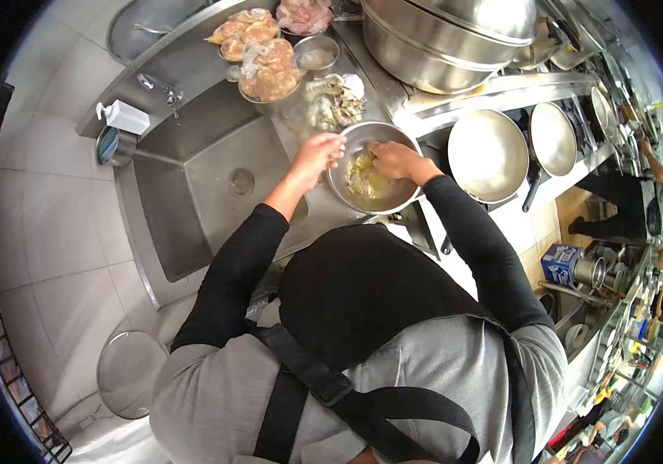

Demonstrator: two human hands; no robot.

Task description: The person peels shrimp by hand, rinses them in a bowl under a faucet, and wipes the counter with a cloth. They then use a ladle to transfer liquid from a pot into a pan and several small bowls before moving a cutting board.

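A steel mixing bowl (345,195) stands on the counter in front of me. Wet, yellowish-green pieces (364,179) lie in its bottom; their kind is not clear. My right hand (395,161) reaches in from the right, its curled fingers down at these pieces and its fingertips hidden. At the bowl's left rim is my left hand (318,158), fingers drawn together; whatever they hold, if anything, is too small to name. Just beyond the bowl lies a clear plastic bag (335,103) with greyish pieces inside.
A sink (219,193) lies left, with a faucet (163,91) and soap bottle (125,117). Bowls of bagged, pinkish-orange food (268,71) stand behind it. Frying pans (488,157) and a large steel pot (440,46) occupy the right. Another person (633,201) stands far right.
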